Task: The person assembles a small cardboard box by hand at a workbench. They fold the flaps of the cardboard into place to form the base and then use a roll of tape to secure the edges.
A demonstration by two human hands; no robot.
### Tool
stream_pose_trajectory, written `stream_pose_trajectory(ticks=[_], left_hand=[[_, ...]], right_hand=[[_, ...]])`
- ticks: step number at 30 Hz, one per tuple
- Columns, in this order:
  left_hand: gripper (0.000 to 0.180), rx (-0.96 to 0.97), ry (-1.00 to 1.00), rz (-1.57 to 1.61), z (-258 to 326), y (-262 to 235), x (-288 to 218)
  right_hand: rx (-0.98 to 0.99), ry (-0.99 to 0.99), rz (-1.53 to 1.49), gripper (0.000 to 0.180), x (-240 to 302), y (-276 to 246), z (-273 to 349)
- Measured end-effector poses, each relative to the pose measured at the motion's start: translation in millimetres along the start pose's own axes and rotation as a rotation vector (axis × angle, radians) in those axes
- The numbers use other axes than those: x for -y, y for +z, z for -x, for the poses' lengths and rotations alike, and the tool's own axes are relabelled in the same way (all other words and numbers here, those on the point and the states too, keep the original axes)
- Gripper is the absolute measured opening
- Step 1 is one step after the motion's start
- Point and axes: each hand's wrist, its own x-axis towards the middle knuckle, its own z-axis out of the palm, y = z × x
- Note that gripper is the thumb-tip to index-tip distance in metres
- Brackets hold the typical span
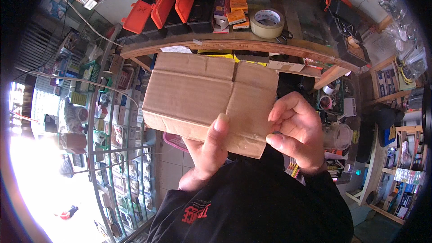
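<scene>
A brown cardboard box [193, 87], creased and with a seam near its right end, is held up tilted in front of me. My left hand [211, 148] grips its lower edge, the thumb pressed on the near side and the other fingers hidden behind it. At the box's right end is my right hand [299, 132], fingers half curled and apart from the thumb. Its thumb tip is right by the lower right corner; whether it touches the cardboard I cannot tell.
Behind the box stands a wooden-edged bench [252, 48]. On it are a roll of tape [267, 23], small orange boxes [237, 11] and black cases with orange lids [163, 5]. Glass shelves [119, 121] full of goods line the left; wooden shelves [402, 171] stand at right.
</scene>
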Motion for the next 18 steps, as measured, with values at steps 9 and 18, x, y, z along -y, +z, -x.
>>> stream_pose_trajectory(ticks=[9,18], left_hand=[[0.076,0.034,0.006,0.015,6.8,-3.1,0.8],[0.078,0.045,0.028,-0.026,14.3,-4.8,-1.5]], right_hand=[[0.007,0.068,-0.105,0.035,-7.6,4.1,-4.6],[0.022,0.120,-0.152,0.042,-10.1,5.3,-4.7]])
